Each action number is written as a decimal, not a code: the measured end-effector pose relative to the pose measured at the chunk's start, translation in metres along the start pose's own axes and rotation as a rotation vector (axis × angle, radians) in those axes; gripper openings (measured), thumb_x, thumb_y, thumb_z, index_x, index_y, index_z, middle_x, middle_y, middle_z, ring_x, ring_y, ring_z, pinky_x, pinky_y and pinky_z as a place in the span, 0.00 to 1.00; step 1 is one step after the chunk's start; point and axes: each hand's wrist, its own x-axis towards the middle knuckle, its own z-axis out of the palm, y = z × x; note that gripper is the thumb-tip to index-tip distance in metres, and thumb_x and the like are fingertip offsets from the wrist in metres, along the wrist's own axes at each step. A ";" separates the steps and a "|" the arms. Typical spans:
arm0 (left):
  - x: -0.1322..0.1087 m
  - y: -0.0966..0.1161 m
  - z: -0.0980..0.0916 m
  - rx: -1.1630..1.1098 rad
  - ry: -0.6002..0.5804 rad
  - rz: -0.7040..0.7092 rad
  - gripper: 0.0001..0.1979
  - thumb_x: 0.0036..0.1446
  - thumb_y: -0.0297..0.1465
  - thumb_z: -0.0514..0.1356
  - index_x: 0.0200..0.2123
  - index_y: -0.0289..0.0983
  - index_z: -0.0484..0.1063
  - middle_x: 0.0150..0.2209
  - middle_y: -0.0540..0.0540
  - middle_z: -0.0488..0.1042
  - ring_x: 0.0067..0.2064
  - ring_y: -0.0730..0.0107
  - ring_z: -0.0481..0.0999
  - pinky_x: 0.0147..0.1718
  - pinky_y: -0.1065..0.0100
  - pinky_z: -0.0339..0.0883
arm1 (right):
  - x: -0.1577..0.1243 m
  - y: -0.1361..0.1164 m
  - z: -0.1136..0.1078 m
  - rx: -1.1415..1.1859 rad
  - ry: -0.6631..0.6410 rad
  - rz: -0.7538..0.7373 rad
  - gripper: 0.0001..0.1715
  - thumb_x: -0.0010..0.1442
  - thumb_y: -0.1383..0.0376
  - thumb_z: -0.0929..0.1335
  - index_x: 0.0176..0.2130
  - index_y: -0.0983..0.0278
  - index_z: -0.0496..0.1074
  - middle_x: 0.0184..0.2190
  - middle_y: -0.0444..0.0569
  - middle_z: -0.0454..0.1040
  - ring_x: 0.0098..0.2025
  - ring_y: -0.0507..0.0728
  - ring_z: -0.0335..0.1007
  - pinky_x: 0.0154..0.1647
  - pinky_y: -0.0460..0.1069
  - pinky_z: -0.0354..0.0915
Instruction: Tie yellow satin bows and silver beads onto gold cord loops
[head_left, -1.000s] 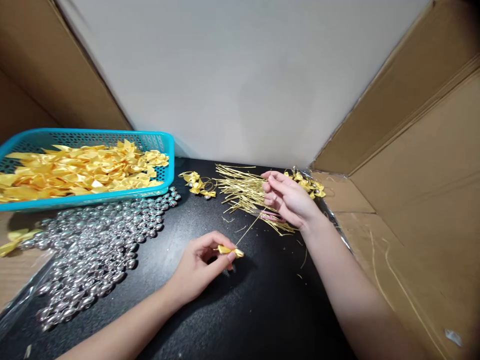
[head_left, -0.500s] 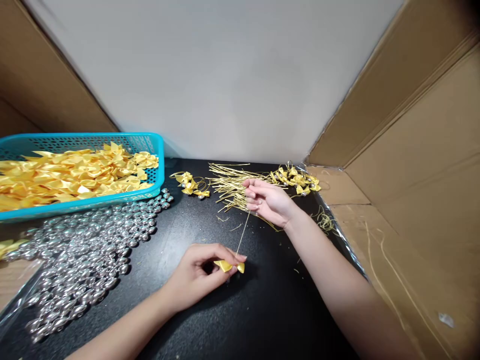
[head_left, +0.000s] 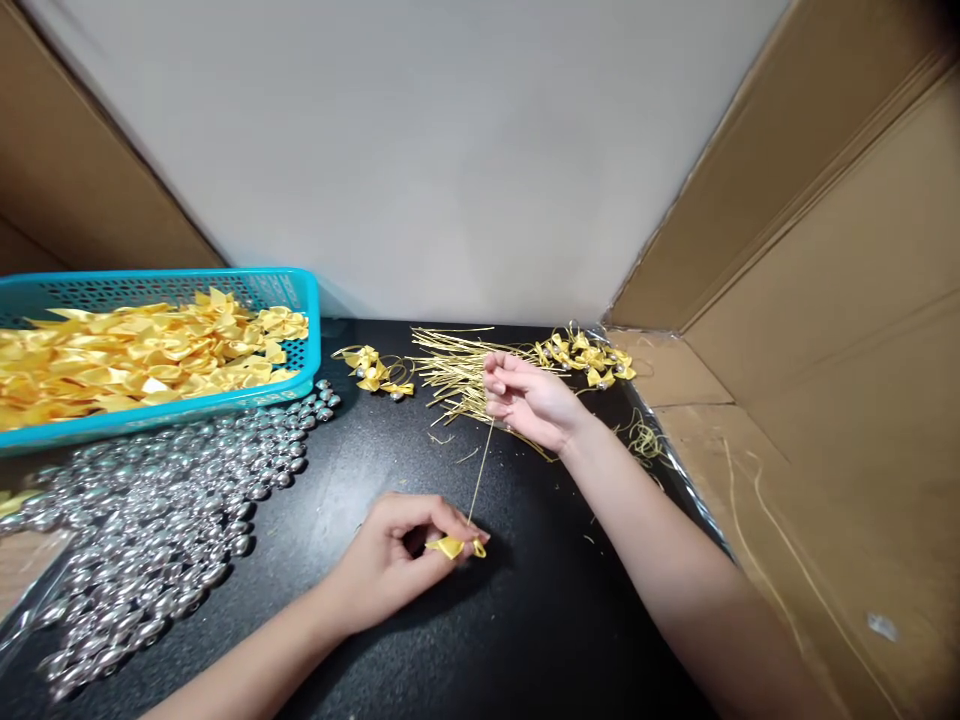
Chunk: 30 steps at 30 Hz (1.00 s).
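My left hand (head_left: 401,560) rests on the black table (head_left: 525,620) and pinches a small yellow ribbon bow (head_left: 452,546) between thumb and fingers. A thin gold cord (head_left: 480,470) runs straight up from the bow to my right hand (head_left: 529,400). That hand's fingers are pinched on the cord's upper end, just in front of a loose pile of gold cords (head_left: 454,370).
A teal basket (head_left: 309,330) full of yellow bows stands at the left. Several silver bells (head_left: 165,510) lie spread in front of it. Finished bows with bells lie in one cluster (head_left: 371,368) and another cluster (head_left: 589,358). Cardboard walls (head_left: 847,350) close in both sides.
My right hand has moved left and slightly nearer with the cord, which now stands steeper. My left hand has slid a little toward me with the bow.
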 end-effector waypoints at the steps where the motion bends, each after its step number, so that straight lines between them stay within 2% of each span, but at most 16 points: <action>1: 0.000 0.001 0.001 -0.051 0.030 -0.055 0.04 0.54 0.28 0.63 0.28 0.35 0.76 0.31 0.42 0.83 0.31 0.66 0.81 0.29 0.71 0.71 | 0.002 0.001 -0.002 -0.005 0.012 -0.006 0.16 0.63 0.79 0.57 0.30 0.66 0.66 0.20 0.40 0.58 0.20 0.47 0.48 0.20 0.40 0.49; 5: 0.002 0.000 0.004 -0.278 0.140 -0.238 0.08 0.52 0.34 0.66 0.30 0.36 0.75 0.32 0.43 0.83 0.24 0.73 0.74 0.21 0.75 0.65 | 0.007 0.005 -0.009 -0.031 0.081 -0.029 0.13 0.64 0.76 0.58 0.32 0.65 0.66 0.20 0.40 0.63 0.19 0.46 0.51 0.21 0.40 0.52; 8: 0.004 -0.003 0.004 -0.371 0.186 -0.280 0.10 0.51 0.36 0.67 0.32 0.36 0.75 0.32 0.45 0.83 0.24 0.76 0.72 0.23 0.76 0.64 | 0.009 0.008 -0.012 -0.057 0.117 -0.030 0.08 0.65 0.71 0.60 0.34 0.64 0.65 0.19 0.39 0.63 0.18 0.45 0.50 0.20 0.40 0.51; 12: 0.003 -0.007 0.002 -0.476 0.167 -0.273 0.12 0.52 0.38 0.66 0.35 0.35 0.77 0.33 0.45 0.82 0.27 0.74 0.74 0.27 0.74 0.65 | 0.008 0.008 -0.011 -0.083 0.133 -0.028 0.06 0.65 0.68 0.61 0.34 0.62 0.64 0.15 0.36 0.59 0.16 0.45 0.44 0.19 0.40 0.47; 18: 0.002 -0.009 0.001 -0.532 0.139 -0.274 0.12 0.52 0.37 0.67 0.36 0.35 0.77 0.33 0.45 0.82 0.30 0.72 0.75 0.30 0.74 0.66 | 0.007 0.007 -0.010 -0.120 0.115 -0.004 0.11 0.61 0.77 0.59 0.32 0.65 0.66 0.15 0.36 0.57 0.16 0.45 0.42 0.20 0.41 0.49; 20: 0.002 -0.008 0.002 -0.532 0.140 -0.287 0.11 0.50 0.36 0.68 0.36 0.36 0.77 0.32 0.46 0.82 0.30 0.72 0.75 0.31 0.73 0.67 | 0.007 0.007 -0.010 -0.140 0.107 -0.006 0.11 0.60 0.77 0.60 0.33 0.65 0.67 0.16 0.36 0.59 0.16 0.45 0.45 0.20 0.42 0.50; 25: 0.003 -0.007 0.003 -0.535 0.153 -0.310 0.11 0.48 0.34 0.70 0.34 0.36 0.76 0.31 0.47 0.82 0.29 0.73 0.76 0.30 0.74 0.67 | 0.004 0.004 -0.008 -0.204 0.084 -0.001 0.06 0.61 0.73 0.63 0.33 0.65 0.67 0.23 0.43 0.71 0.19 0.46 0.55 0.22 0.43 0.56; 30: 0.001 -0.008 0.002 -0.507 0.130 -0.283 0.09 0.49 0.35 0.69 0.30 0.37 0.76 0.29 0.49 0.82 0.32 0.72 0.78 0.32 0.74 0.68 | 0.002 0.002 -0.007 -0.202 0.083 -0.032 0.07 0.63 0.72 0.63 0.32 0.65 0.66 0.22 0.41 0.71 0.17 0.44 0.48 0.19 0.41 0.52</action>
